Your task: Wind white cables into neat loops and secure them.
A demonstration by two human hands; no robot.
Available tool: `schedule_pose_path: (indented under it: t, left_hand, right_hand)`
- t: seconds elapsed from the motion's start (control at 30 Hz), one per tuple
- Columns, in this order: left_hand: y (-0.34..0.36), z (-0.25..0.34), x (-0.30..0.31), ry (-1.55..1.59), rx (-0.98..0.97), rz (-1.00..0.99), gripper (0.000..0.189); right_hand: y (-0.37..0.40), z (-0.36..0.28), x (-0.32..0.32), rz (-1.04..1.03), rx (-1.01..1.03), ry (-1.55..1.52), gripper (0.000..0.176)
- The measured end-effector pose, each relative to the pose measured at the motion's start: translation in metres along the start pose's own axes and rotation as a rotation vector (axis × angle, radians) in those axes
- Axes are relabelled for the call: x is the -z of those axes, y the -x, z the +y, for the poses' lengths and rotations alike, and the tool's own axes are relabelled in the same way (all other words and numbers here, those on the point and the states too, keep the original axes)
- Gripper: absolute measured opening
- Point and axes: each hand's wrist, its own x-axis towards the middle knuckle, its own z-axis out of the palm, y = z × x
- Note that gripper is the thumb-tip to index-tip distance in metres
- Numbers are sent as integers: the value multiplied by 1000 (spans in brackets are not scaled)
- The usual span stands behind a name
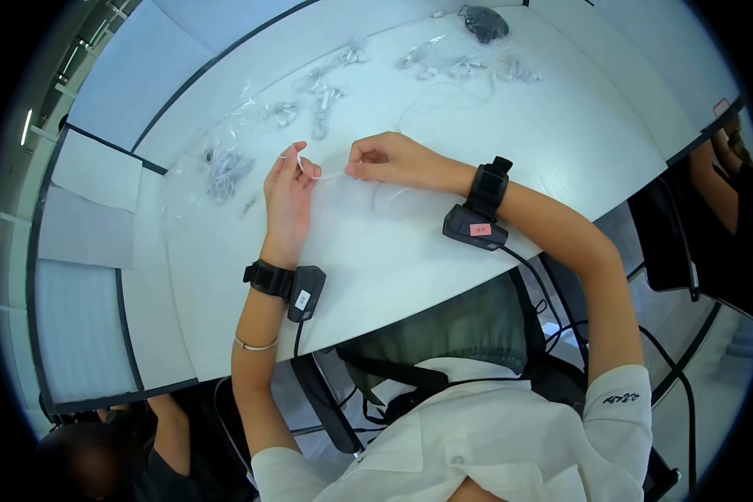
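A thin white cable (333,176) runs between my two hands above the white table. My left hand (289,201) is turned palm up, with a bit of the cable caught between its thumb and fingers. To the right, my right hand (393,162) pinches the cable between thumb and curled fingers, a short span away from the left one. A faint loop of cable seems to hang below my right hand onto the tabletop. The cable's ends are too small to make out.
Bundled white cables, such as one bundle (325,113) and another (464,67), lie along the table's back. At the left is a larger cable pile (226,171) in clear plastic. A dark pouch-like item (484,24) sits at the back. Partition panels (84,301) border the table.
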Motion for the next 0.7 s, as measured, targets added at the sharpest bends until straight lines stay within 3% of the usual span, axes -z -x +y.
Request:
schedule_pose_path:
  t: [0.13,0.47,0.7]
  left_hand:
    - [-8,-6,12,43,-3,-88,33]
    - [-3,-4,-2,-284,-23,-71,31]
    - [-2,-5,-4,-365,-56,-57,31]
  right_hand:
    - [2,-5,5,-89,-84,-160,20]
    - [-2,0,4,183,225,254,12]
    - [-1,-4,3,214,270,346,9]
